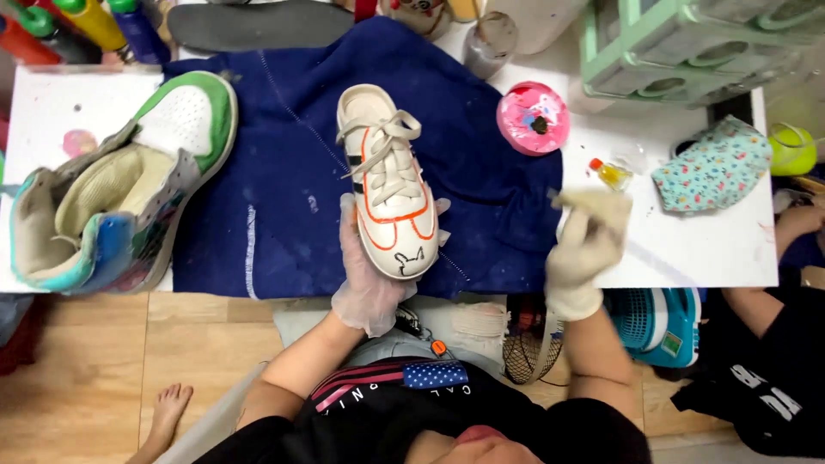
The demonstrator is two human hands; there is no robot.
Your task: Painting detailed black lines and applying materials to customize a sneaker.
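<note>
**Shoe held over blue cloth, pad in right hand**

Left hand (368, 275), in a clear glove, cups the heel end of the white shoe (388, 185) from below; fingers (347, 215) wrapped round its sides and closed on it; shoe lies over the blue cloth (275, 198) at mid-desk, toe pointing away from the person, orange outlines and white laces facing up. Right hand (584, 253), in a pale glove, is closed on a small beige pad (593, 204); it hovers at the cloth's right edge, apart from the shoe. Pink dish (533, 118) sits just beyond; small yellow bottle (611, 174) stands on the white desk (713, 245); green-and-white high-top (120, 185) lies at left.
</note>
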